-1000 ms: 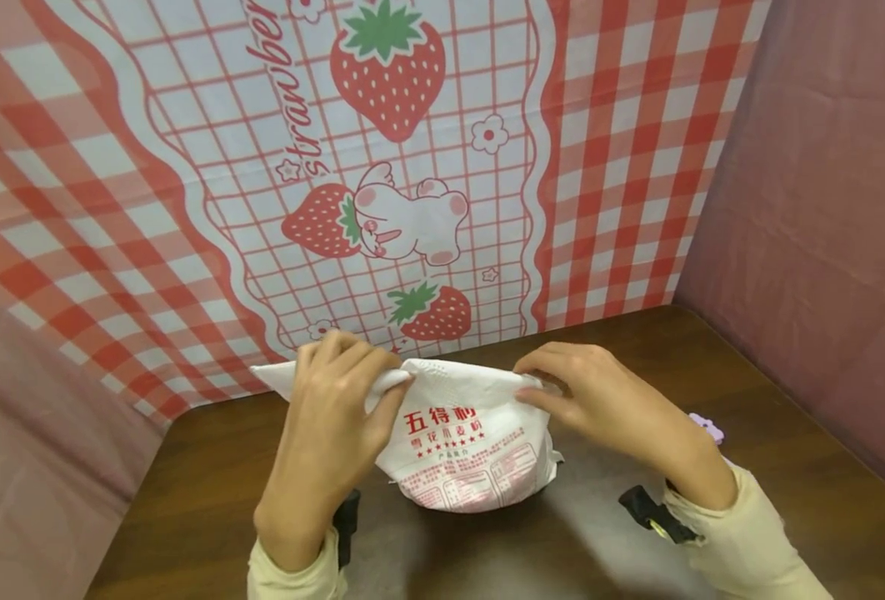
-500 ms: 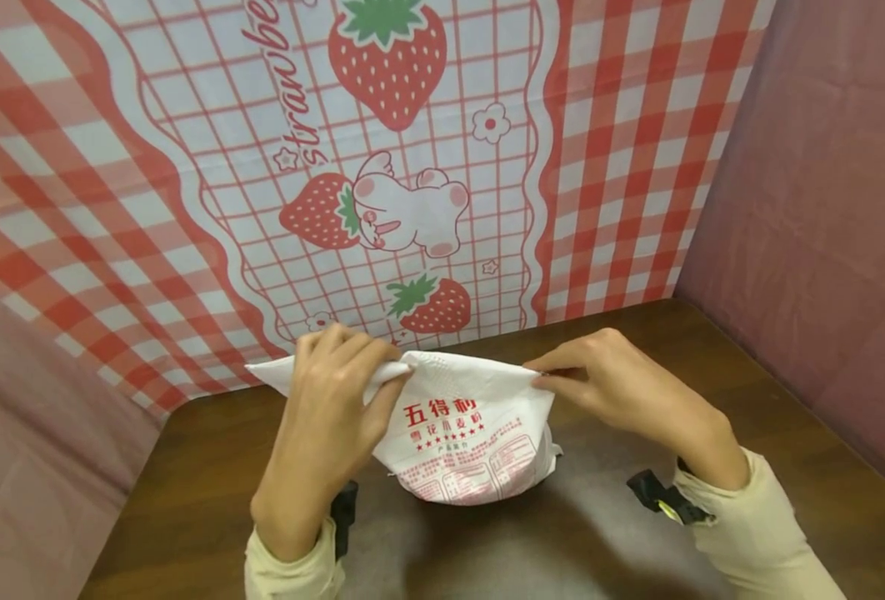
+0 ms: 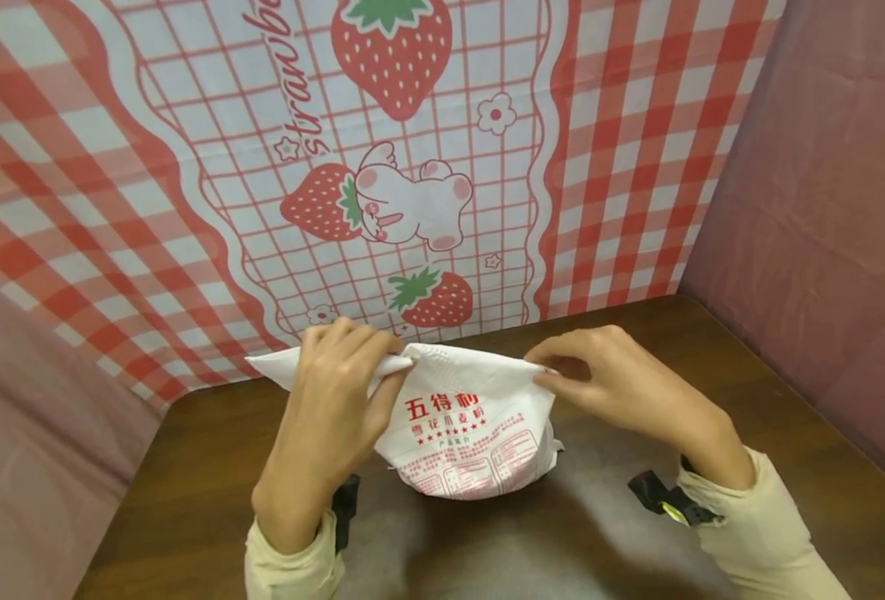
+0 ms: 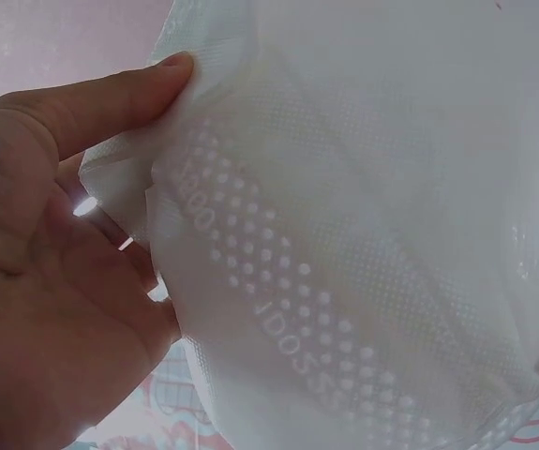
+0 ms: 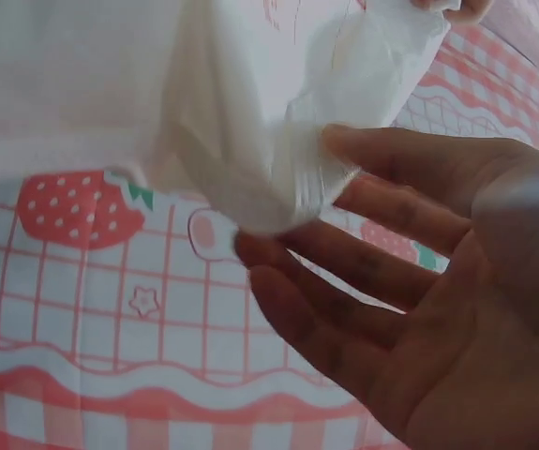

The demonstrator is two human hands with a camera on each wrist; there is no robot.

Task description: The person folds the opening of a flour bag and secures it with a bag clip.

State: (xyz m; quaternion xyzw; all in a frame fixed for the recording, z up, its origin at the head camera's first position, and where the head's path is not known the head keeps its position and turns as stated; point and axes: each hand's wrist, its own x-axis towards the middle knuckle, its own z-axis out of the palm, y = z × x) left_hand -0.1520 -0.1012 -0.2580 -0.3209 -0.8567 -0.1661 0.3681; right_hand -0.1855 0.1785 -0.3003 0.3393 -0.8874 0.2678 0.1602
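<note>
A white flour bag with red print stands on the brown table, its top edge drawn up between both hands. My left hand pinches the folded upper left part, and a white corner sticks out beyond it. In the left wrist view the thumb presses on the bag's white side, beside a dotted embossed strip. At the top right corner, my right hand pinches the bag between thumb and fingers. The right wrist view shows its thumb on the bag's crinkled corner.
Brown wooden table lies under and around the bag. Behind it hangs a red and white checked cloth with strawberries. Pink curtains close off the sides. A black strap is at the right wrist.
My right hand has shifted slightly outward, and its fingers now meet at the bag's top right corner. The left hand keeps its pinch. A purple flower-shaped thing is no longer visible.
</note>
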